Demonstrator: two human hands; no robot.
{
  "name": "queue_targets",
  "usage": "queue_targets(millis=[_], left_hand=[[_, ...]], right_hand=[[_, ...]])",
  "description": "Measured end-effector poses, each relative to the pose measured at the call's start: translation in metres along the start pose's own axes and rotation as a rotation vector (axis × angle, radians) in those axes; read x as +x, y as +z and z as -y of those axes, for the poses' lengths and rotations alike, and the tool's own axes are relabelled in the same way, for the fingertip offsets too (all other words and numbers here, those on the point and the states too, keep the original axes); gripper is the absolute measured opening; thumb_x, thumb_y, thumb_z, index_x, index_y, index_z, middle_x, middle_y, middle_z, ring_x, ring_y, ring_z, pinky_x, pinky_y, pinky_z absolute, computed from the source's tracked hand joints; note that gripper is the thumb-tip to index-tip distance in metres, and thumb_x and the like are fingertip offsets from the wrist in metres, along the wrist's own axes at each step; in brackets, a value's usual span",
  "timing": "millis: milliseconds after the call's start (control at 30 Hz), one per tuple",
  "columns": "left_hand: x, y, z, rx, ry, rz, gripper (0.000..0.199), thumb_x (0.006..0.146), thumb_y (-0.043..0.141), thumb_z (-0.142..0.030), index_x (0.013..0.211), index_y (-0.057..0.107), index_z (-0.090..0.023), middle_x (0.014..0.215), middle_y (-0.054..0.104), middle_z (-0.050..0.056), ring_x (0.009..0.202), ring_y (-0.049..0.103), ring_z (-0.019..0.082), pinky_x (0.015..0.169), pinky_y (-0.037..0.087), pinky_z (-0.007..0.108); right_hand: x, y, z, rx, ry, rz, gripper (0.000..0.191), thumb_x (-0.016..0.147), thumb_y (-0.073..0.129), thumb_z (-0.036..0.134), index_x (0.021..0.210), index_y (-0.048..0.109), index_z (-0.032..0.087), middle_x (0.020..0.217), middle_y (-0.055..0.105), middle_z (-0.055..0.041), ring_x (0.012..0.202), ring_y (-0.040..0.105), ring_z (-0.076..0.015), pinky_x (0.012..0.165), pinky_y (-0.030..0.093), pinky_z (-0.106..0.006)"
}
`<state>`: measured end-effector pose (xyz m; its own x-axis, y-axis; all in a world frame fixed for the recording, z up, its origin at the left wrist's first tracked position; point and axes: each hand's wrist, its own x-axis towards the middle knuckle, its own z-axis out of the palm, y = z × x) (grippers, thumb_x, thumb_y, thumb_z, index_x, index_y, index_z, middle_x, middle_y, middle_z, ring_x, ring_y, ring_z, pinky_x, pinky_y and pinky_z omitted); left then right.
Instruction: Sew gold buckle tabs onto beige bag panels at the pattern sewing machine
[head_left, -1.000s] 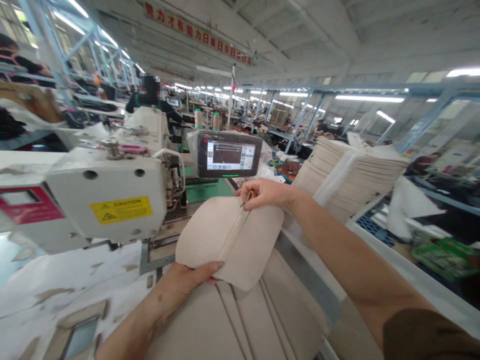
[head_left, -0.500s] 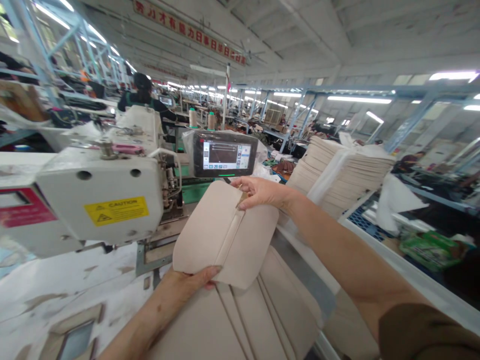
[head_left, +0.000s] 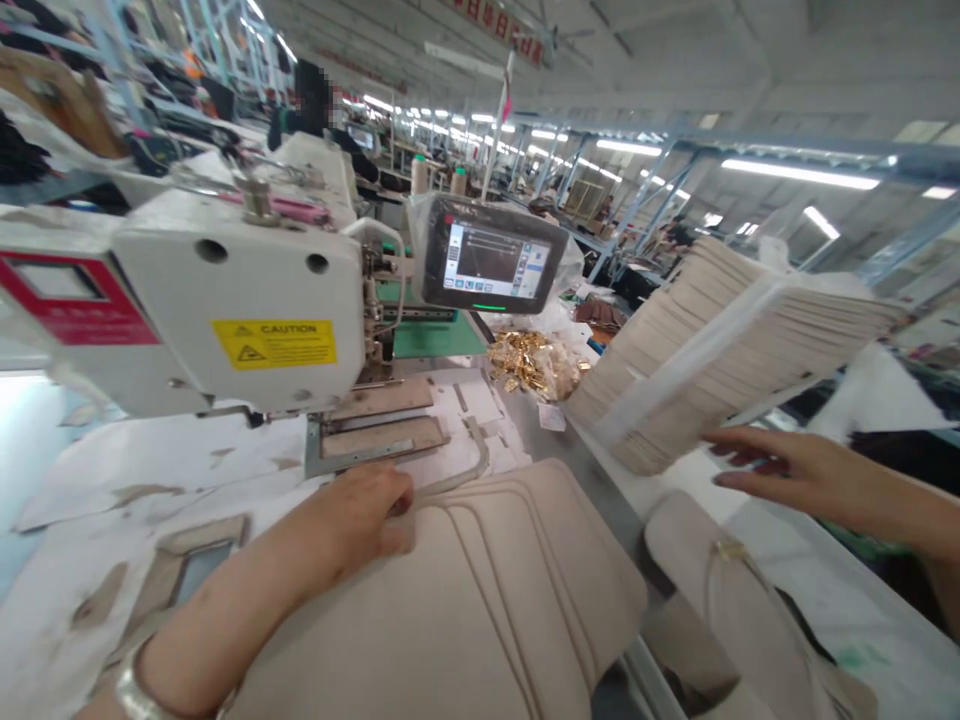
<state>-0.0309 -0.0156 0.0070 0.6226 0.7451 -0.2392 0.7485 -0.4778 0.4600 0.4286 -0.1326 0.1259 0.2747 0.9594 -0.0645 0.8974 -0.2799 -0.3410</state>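
At the upper left corner of a fanned stack of beige panels (head_left: 480,600), my left hand (head_left: 360,520) has its fingers curled, with the thumb against the top panel's edge. The panels look like smooth leather or leather-like pieces with rounded corners. To the right, my right hand (head_left: 780,475) is in the air with fingers apart, holding nothing. Just below it lies a beige panel with a gold clasp (head_left: 729,550), on top of other beige pieces.
A white sewing machine (head_left: 240,300) stands at left, its metal clamp frame (head_left: 322,465) low on the worktop. A control screen (head_left: 491,255) stands behind. Gold metal fittings (head_left: 525,362) lie heaped beyond the panels. A tall bundled stack (head_left: 720,340) leans at right.
The panel that both hands held up now lies at the right, and my right hand has let go of it. My left hand has moved to the stack's corner. The view has shifted.
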Motion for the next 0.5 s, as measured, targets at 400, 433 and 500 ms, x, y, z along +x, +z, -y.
queue_targets(millis=[400, 433, 500], left_hand=[[-0.019, -0.003, -0.021, -0.072, 0.081, 0.027, 0.007, 0.081, 0.046, -0.024, 0.074, 0.045, -0.023, 0.078, 0.061, -0.001, 0.076, 0.057, 0.017, 0.066, 0.036, 0.028], [-0.021, -0.002, -0.023, -0.105, 0.105, 0.020, 0.008, 0.084, 0.043, -0.026, 0.077, 0.045, -0.024, 0.078, 0.060, -0.001, 0.075, 0.057, 0.017, 0.066, 0.036, 0.028], [-0.022, 0.001, -0.025, -0.150, 0.109, -0.007, 0.011, 0.090, 0.038, -0.032, 0.084, 0.044, -0.025, 0.077, 0.060, -0.001, 0.074, 0.058, 0.017, 0.065, 0.037, 0.028]], right_hand=[[-0.015, 0.176, 0.169, 0.653, -0.419, 0.427, 0.038, 0.075, 0.073, 0.031, 0.112, 0.066, 0.024, 0.097, 0.070, -0.0039, 0.081, 0.064, -0.0171, 0.065, 0.049, -0.025], [-0.017, 0.182, 0.173, 0.685, -0.422, 0.458, 0.040, 0.075, 0.074, 0.032, 0.113, 0.065, 0.025, 0.094, 0.069, -0.0027, 0.080, 0.063, -0.0167, 0.063, 0.048, -0.024], [-0.022, 0.193, 0.177, 0.745, -0.425, 0.553, 0.037, 0.075, 0.073, 0.033, 0.110, 0.064, 0.025, 0.091, 0.068, -0.0009, 0.078, 0.061, -0.0165, 0.064, 0.048, -0.024]])
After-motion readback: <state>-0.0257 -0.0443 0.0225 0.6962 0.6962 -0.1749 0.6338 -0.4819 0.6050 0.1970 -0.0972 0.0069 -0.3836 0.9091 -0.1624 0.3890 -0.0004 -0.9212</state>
